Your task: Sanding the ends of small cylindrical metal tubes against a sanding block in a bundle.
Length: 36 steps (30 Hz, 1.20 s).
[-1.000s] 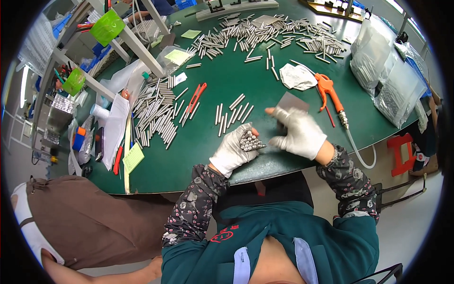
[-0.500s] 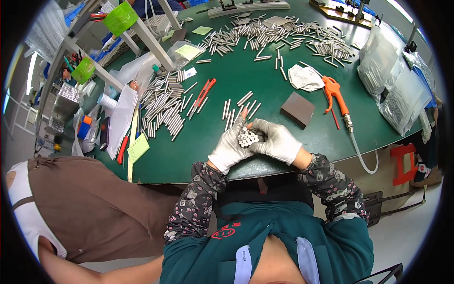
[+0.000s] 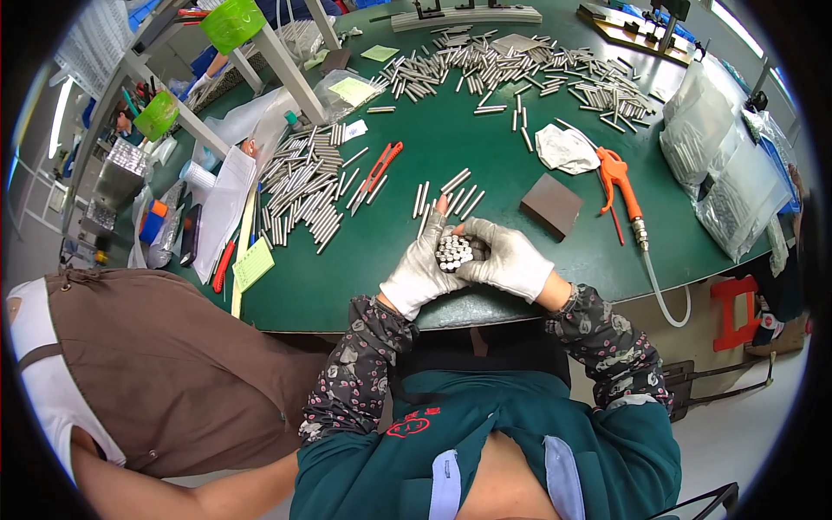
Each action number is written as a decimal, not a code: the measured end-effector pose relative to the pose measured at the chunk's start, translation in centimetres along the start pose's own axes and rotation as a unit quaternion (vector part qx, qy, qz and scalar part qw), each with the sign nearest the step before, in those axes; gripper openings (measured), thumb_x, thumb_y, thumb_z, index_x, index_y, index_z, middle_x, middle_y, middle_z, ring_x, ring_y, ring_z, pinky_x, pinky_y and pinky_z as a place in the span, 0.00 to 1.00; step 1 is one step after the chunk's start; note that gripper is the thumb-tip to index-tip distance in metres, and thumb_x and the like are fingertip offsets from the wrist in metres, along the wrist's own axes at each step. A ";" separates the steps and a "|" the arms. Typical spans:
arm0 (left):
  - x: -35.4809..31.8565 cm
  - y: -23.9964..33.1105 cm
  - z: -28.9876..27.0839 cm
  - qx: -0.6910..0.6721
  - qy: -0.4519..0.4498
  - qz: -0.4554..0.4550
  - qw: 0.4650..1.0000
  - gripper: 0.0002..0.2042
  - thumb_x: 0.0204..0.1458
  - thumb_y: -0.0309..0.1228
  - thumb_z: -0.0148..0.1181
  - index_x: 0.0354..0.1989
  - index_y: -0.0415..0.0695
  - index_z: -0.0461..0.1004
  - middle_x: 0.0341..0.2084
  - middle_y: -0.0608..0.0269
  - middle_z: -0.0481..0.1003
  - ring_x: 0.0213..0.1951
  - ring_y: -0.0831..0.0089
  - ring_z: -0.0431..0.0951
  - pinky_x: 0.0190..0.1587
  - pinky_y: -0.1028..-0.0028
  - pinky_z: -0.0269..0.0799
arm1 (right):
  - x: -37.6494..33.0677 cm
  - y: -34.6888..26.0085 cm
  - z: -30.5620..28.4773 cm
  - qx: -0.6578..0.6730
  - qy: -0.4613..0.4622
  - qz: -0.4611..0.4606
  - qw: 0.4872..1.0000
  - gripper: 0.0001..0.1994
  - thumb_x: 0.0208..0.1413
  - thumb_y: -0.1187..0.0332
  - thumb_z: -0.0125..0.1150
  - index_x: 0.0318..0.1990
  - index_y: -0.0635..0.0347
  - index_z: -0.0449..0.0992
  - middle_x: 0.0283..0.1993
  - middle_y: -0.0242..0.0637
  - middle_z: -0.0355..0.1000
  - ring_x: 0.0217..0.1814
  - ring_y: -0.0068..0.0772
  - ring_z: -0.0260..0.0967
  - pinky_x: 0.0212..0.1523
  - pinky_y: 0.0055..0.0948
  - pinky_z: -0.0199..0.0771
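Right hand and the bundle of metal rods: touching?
Touching. The head view shows the right hand wrapped against the bundle of metal rods, opposite the left hand.

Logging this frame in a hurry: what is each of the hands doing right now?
Left hand: closed around the bundle of metal rods, gripping it.
Right hand: closed on the same bundle of metal rods from the other side.

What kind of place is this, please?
Probably a small factory workbench: gloved hands, left hand and right hand, hold a bundle of metal rods; rod piles and an orange air gun lie nearby.
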<state>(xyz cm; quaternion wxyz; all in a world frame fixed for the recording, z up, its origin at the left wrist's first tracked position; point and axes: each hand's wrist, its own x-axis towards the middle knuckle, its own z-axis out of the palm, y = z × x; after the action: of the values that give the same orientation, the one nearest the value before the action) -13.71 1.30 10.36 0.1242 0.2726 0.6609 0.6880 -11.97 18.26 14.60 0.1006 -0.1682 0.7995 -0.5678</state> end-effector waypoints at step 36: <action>-0.4 0.4 0.1 0.027 -0.008 0.030 0.999 0.53 0.33 0.33 0.71 0.64 0.53 0.35 0.31 0.67 0.70 0.33 0.79 0.71 0.38 0.80 0.67 | -0.9 -1.0 0.6 -0.062 0.034 -0.039 0.997 0.20 0.38 0.69 0.63 0.42 0.61 0.69 0.23 0.35 0.68 0.24 0.24 0.65 0.29 0.24 0.66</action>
<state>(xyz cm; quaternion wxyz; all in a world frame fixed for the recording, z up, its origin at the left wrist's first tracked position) -13.31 1.14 10.64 0.1011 0.3008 0.6700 0.6711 -10.83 17.79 15.30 0.0407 -0.1856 0.8290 -0.5260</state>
